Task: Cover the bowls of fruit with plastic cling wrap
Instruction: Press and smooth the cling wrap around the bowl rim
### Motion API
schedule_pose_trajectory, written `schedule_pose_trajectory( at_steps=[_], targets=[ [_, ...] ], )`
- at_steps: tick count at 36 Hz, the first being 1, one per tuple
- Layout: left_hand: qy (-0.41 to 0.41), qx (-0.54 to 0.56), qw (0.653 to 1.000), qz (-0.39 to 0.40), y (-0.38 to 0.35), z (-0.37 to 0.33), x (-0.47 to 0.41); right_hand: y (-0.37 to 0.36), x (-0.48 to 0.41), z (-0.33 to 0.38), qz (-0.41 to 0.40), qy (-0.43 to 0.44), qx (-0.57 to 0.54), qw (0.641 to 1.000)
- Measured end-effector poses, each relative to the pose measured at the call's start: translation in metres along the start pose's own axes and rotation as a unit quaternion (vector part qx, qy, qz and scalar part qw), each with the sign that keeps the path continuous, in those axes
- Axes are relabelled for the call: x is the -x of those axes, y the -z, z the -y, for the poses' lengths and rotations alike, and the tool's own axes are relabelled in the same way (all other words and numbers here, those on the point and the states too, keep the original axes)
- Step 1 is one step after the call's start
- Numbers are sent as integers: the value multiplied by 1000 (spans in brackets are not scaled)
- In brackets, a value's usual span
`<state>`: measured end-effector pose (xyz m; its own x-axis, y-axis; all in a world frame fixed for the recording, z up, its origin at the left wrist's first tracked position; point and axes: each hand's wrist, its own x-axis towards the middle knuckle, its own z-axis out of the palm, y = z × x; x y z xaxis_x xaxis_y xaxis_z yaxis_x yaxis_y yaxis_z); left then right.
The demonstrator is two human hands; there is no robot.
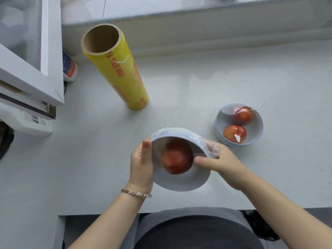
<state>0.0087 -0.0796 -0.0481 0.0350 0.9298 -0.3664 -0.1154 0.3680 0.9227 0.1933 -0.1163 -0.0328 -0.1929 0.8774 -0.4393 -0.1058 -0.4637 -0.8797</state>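
Observation:
A pale blue bowl (pixel 181 182) is tilted towards me above the counter, with one red fruit (pixel 177 156) inside and clear cling wrap (pixel 210 148) stretched over its mouth and bunched at its right rim. My left hand (pixel 142 164) grips the bowl's left side. My right hand (pixel 217 159) holds its right side, fingers under the bunched wrap. A second bowl (pixel 222 117) with two red fruits (pixel 235 133) stands to the right, glossy film over it. A yellow cling wrap roll (pixel 116 69) stands upright at the back left.
A white cabinet door (pixel 30 51) hangs open at the left, with a white bottle (pixel 69 69) behind it. The counter's front edge (pixel 179 210) runs just before my body. A raised ledge (pixel 179 18) runs along the back.

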Motion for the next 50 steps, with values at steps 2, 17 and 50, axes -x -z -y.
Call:
schedule_pose_trajectory(
  at_steps=[2, 17, 50],
  targets=[
    [26, -15, 999, 43, 0, -3, -2, 1, -2, -1, -22, 5, -18, 1000],
    [-18, -335, 901, 275, -13, -49, -19, 7, -7, 14, 25, -17, 81, 996],
    [-41, -308, 934, 176, 1, -28, 5, 2, -16, 42, -28, -70, -91, 993]
  ],
)
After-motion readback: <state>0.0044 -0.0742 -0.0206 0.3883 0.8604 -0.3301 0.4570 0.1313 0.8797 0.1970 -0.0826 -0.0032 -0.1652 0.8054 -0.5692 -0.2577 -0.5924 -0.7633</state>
